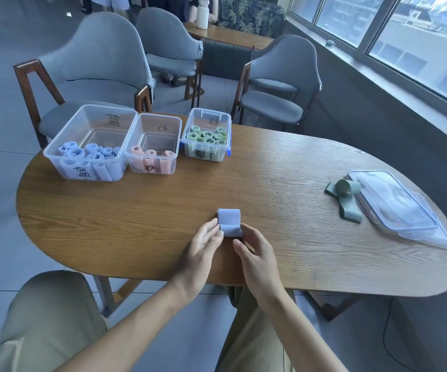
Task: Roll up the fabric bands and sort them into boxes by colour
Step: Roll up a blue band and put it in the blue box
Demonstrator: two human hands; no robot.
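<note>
Right now, in the head view, both hands meet at a pale blue fabric band [229, 222] lying on the wooden table [284, 162] just ahead of the fingers. The left hand [202, 247] has its fingertips and thumb against the band's left edge; the right hand [254, 251] curls at the right edge, its thumb free below the cloth, though whether its fingers truly pinch the cloth is hard to tell. The band looks folded or part-rolled, its far end turned over into a soft loop. Judging by how it drapes, it is light, limp and a little springy, so a roll will likely loosen unless both side edges are pinched and the free tail pressed down; the edges nearest the fingertips seem the best place to hold. Far ahead and to the left of the grip stands the clear box of blue rolls [88, 146], where this one belongs; beside it a box with pink rolls [153, 149], then a box with green rolls [207, 138]. Well off to the right of the hands lies a loose green band [347, 196], partly rolled, touching a clear plastic lid [399, 208].
</note>
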